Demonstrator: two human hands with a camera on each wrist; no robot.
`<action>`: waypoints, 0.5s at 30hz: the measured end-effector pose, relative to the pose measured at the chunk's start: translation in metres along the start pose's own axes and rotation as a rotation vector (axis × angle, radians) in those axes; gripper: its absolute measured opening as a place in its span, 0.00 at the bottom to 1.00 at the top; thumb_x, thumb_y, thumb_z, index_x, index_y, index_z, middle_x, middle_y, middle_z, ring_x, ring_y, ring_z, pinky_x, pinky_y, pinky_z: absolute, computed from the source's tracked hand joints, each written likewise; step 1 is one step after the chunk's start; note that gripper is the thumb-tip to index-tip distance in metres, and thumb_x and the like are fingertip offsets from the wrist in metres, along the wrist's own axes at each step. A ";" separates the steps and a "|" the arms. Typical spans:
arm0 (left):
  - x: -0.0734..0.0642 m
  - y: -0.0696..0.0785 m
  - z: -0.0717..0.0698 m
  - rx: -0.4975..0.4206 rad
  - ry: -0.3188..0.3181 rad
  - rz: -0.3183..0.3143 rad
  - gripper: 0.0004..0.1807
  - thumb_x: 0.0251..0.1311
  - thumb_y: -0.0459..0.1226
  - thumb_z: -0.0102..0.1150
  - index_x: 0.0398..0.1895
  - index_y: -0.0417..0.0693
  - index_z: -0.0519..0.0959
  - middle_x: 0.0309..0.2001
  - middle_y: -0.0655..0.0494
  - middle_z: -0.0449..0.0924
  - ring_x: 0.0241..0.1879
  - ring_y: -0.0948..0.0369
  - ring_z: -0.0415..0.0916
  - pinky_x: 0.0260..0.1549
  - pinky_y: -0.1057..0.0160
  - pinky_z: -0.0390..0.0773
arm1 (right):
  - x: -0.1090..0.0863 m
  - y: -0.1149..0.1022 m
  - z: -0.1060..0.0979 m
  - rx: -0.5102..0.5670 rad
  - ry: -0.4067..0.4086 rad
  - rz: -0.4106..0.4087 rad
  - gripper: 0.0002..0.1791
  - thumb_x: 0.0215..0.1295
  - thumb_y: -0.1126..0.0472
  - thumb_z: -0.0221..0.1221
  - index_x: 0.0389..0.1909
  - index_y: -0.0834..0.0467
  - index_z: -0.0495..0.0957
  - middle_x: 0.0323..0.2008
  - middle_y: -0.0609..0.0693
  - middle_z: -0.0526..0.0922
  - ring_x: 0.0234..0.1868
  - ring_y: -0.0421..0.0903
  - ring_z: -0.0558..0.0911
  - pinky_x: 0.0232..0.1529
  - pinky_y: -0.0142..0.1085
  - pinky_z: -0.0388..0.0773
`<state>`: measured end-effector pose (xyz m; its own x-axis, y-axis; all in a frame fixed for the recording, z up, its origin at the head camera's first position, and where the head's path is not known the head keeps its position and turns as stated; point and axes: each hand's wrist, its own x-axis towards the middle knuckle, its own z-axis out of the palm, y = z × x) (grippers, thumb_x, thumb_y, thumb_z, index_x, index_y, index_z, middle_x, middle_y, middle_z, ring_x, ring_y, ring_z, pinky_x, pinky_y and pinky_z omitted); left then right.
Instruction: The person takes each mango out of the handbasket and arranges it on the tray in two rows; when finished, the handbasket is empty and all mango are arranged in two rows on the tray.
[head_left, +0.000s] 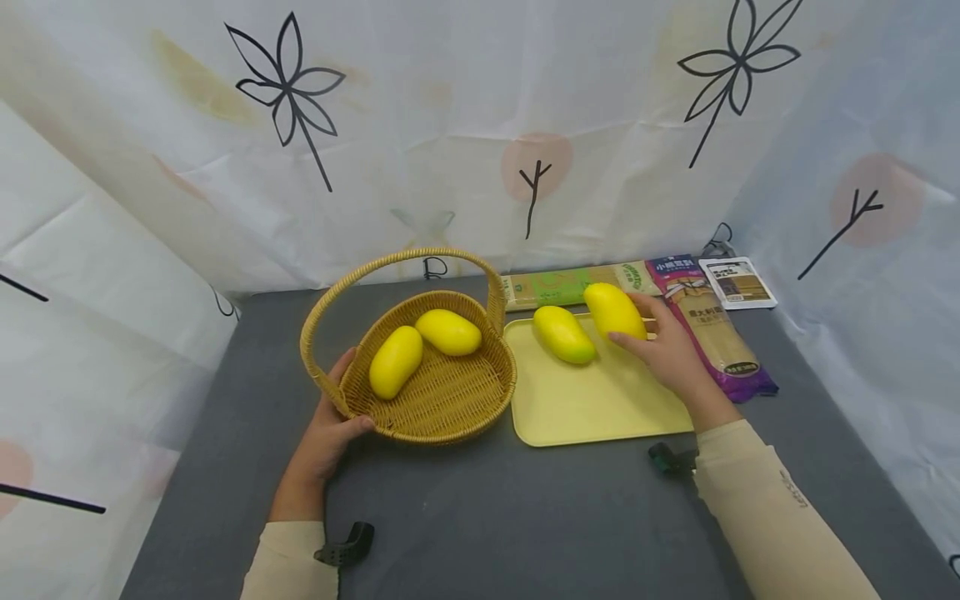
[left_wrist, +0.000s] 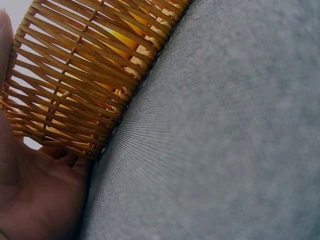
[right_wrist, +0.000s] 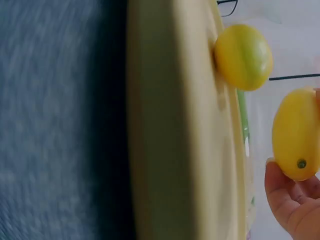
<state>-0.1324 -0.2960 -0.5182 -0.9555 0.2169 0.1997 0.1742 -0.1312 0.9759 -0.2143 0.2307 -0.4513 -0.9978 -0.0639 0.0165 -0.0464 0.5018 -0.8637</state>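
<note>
My left hand (head_left: 324,437) grips the left side of a wicker basket (head_left: 442,408) with a tall arched handle; in the left wrist view its palm lies against the woven wall (left_wrist: 65,85). Two yellow mangoes, one on the left (head_left: 396,362) and one at the back (head_left: 448,332), lie inside. Beside the basket is a pale yellow tray (head_left: 592,408) bearing one mango (head_left: 564,335) with a greenish end. Over the tray's back right part, my right hand (head_left: 667,346) holds another mango (head_left: 613,310) between thumb and fingers. The right wrist view shows this mango (right_wrist: 296,137) raised off the tray.
Behind the tray lies a long green-and-tan noodle packet (head_left: 558,287). A purple pasta packet (head_left: 705,325) runs along the right, with a white card-like item (head_left: 738,283) beyond it. Patterned white cloth (head_left: 450,125) hangs behind and at both sides of the grey tabletop (head_left: 487,517).
</note>
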 end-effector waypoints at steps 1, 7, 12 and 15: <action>0.000 0.000 0.000 -0.002 0.001 -0.002 0.60 0.65 0.26 0.76 0.92 0.55 0.46 0.87 0.43 0.44 0.76 0.56 0.60 0.63 0.65 0.73 | 0.001 0.002 0.000 -0.004 -0.006 0.017 0.47 0.76 0.49 0.70 0.87 0.57 0.57 0.76 0.68 0.66 0.70 0.72 0.68 0.65 0.68 0.69; 0.000 0.000 0.000 0.005 0.000 -0.008 0.60 0.65 0.26 0.75 0.92 0.56 0.46 0.87 0.43 0.43 0.76 0.56 0.60 0.63 0.65 0.73 | 0.010 0.010 -0.001 -0.073 -0.061 0.115 0.48 0.77 0.46 0.69 0.87 0.59 0.56 0.76 0.70 0.64 0.70 0.72 0.68 0.67 0.66 0.69; 0.000 0.000 -0.001 0.005 -0.002 -0.006 0.60 0.66 0.26 0.75 0.92 0.55 0.46 0.87 0.44 0.44 0.76 0.56 0.60 0.64 0.64 0.73 | 0.016 0.016 0.000 -0.116 -0.088 0.128 0.47 0.77 0.46 0.69 0.85 0.60 0.58 0.74 0.70 0.65 0.67 0.70 0.70 0.67 0.65 0.70; 0.000 0.000 -0.001 0.006 -0.003 -0.001 0.60 0.66 0.27 0.76 0.92 0.54 0.46 0.87 0.43 0.44 0.76 0.56 0.61 0.63 0.64 0.73 | 0.020 0.018 0.001 -0.127 -0.097 0.116 0.46 0.77 0.47 0.69 0.85 0.62 0.59 0.74 0.70 0.65 0.67 0.70 0.71 0.68 0.65 0.69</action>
<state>-0.1332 -0.2970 -0.5186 -0.9549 0.2203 0.1991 0.1747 -0.1254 0.9766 -0.2346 0.2380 -0.4667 -0.9880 -0.0790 -0.1331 0.0567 0.6149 -0.7866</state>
